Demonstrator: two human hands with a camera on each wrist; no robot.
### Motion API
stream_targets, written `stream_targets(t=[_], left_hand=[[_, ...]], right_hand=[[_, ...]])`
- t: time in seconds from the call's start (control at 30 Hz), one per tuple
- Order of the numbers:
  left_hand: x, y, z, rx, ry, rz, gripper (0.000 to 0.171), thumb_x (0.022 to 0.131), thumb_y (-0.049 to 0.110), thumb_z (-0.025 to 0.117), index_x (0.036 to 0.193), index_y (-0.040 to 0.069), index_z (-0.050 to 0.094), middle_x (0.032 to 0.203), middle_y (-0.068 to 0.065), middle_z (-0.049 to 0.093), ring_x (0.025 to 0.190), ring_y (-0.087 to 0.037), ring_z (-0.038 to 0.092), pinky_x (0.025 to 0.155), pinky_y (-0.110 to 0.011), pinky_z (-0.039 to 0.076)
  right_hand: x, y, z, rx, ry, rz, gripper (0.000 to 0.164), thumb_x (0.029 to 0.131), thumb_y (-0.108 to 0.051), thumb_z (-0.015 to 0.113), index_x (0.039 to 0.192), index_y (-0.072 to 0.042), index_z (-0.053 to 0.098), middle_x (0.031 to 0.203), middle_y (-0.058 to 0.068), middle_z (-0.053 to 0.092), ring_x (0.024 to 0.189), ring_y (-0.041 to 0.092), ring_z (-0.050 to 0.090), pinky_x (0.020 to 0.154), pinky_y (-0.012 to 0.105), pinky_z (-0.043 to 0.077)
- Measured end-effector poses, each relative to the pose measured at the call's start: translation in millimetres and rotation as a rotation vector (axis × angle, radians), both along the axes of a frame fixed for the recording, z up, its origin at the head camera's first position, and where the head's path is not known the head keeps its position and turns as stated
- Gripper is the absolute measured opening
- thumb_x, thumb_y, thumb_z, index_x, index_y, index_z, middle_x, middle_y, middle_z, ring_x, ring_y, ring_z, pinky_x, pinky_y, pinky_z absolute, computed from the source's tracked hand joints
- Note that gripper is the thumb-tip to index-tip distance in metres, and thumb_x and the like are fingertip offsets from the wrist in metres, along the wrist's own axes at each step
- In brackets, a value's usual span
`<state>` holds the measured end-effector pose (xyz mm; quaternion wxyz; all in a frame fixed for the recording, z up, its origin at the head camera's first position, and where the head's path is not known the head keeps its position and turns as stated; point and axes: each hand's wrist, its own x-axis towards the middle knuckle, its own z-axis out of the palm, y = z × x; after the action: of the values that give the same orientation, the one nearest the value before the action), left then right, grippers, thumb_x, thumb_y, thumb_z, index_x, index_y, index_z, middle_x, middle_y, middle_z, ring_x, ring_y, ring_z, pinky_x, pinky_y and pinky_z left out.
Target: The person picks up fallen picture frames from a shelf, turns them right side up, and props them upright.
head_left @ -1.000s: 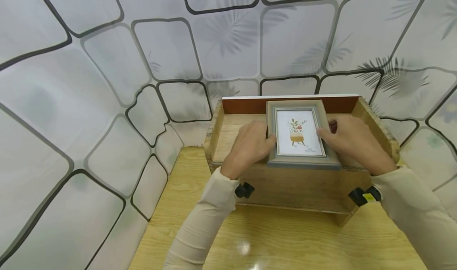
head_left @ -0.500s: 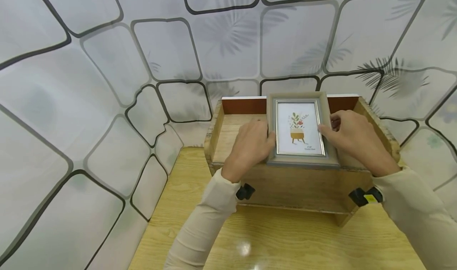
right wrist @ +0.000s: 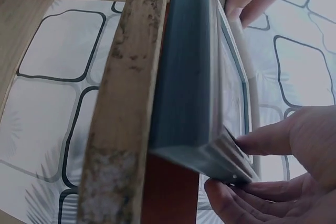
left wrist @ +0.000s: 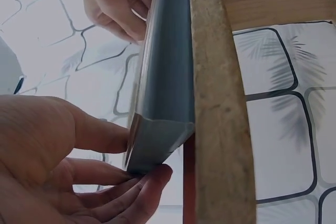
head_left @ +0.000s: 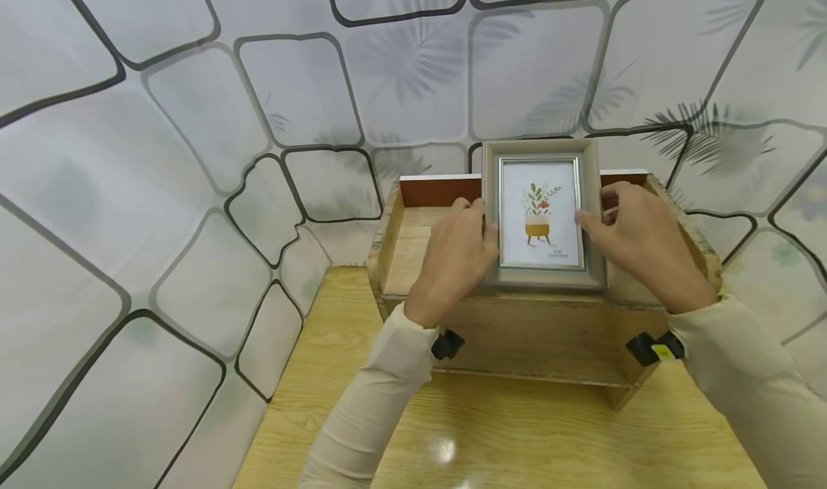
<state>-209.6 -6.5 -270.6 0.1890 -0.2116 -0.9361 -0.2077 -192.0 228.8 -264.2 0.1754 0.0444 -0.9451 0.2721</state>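
Observation:
A grey-beige picture frame (head_left: 541, 277) with a potted-plant print leans back over the top of a small wooden shelf (head_left: 543, 334). Its left side is held by my left hand (head_left: 455, 259), thumb on the front and fingers behind. On the opposite side my right hand (head_left: 646, 241) pinches the frame the same way. In the left wrist view the frame's edge (left wrist: 168, 77) is close against the shelf's front board (left wrist: 218, 103). The right wrist view shows the frame's lower side (right wrist: 184, 77) beside that board too; whether they touch is unclear.
The shelf has raised side panels (head_left: 691, 238) and a reddish back strip (head_left: 442, 191). It stands on a wood-grain table (head_left: 517, 439). Patterned cloth walls (head_left: 413, 80) rise behind it and on the left.
The frame's top edge has risen, tilting it from nearly flat to more upright. Both hands have moved up slightly with it, keeping their hold on its sides.

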Motion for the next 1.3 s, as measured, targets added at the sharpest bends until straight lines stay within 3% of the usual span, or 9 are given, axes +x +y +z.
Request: stream_targets(t=[0.2,0.4,0.73,1.03,1.2,1.3], left_hand=[[-0.4,3,0.3,0.021,0.019,0.022,0.029,0.101,0.019,0.062,0.120,-0.002,0.065,0.102,-0.013,0.063,0.084,-0.023,0.062,0.073,-0.036,0.054],[-1.0,5,1.6,0.035,0.040,0.051,0.042,0.101,0.020,0.062,0.136,-0.003,0.059,0.116,-0.016,0.065,0.098,-0.026,0.067,0.081,-0.040,0.056],[-4.7,8,-1.0,0.109,0.157,0.046,0.044,0.097,0.018,0.070,0.135,-0.002,0.060,0.110,-0.015,0.068,0.096,-0.025,0.068,0.078,-0.040,0.057],[-7.2,8,-5.2,0.188,0.205,0.019,0.045,0.095,0.016,0.071,0.135,-0.003,0.062,0.110,-0.016,0.071,0.099,-0.024,0.068,0.079,-0.039,0.056],[-7.4,7,-8.0,0.232,0.218,0.010,0.046,0.095,0.017,0.073,0.136,-0.001,0.062,0.109,-0.015,0.072,0.096,-0.023,0.069,0.078,-0.039,0.056],[-7.9,6,-10.7,0.287,0.220,-0.010,0.047,0.094,0.016,0.073,0.137,0.000,0.061,0.111,-0.015,0.072,0.092,-0.022,0.070,0.075,-0.037,0.057]], right_hand=[[-1.1,-4,0.8,-0.021,0.100,-0.032,0.047,0.098,-0.028,0.064,0.121,0.012,0.058,0.101,0.030,0.067,0.087,0.041,0.064,0.074,0.055,0.047],[-2.0,-8,2.4,-0.055,0.166,-0.061,0.045,0.097,-0.027,0.065,0.120,0.012,0.060,0.102,0.030,0.068,0.088,0.041,0.064,0.080,0.058,0.043],[-4.9,-12,2.4,-0.142,0.279,-0.091,0.043,0.095,-0.021,0.069,0.121,0.012,0.059,0.105,0.033,0.068,0.089,0.045,0.067,0.082,0.055,0.044],[-6.4,-13,-1.2,-0.182,0.374,-0.096,0.040,0.094,-0.018,0.071,0.120,0.010,0.060,0.100,0.030,0.070,0.085,0.041,0.068,0.070,0.022,0.037],[-6.8,-13,-4.3,-0.225,0.407,-0.096,0.040,0.093,-0.017,0.072,0.120,0.010,0.060,0.102,0.029,0.070,0.088,0.040,0.068,0.070,0.011,0.035],[-6.5,-13,-6.6,-0.248,0.439,-0.098,0.039,0.092,-0.016,0.073,0.120,0.009,0.060,0.103,0.027,0.071,0.086,0.027,0.067,0.070,0.007,0.035]])
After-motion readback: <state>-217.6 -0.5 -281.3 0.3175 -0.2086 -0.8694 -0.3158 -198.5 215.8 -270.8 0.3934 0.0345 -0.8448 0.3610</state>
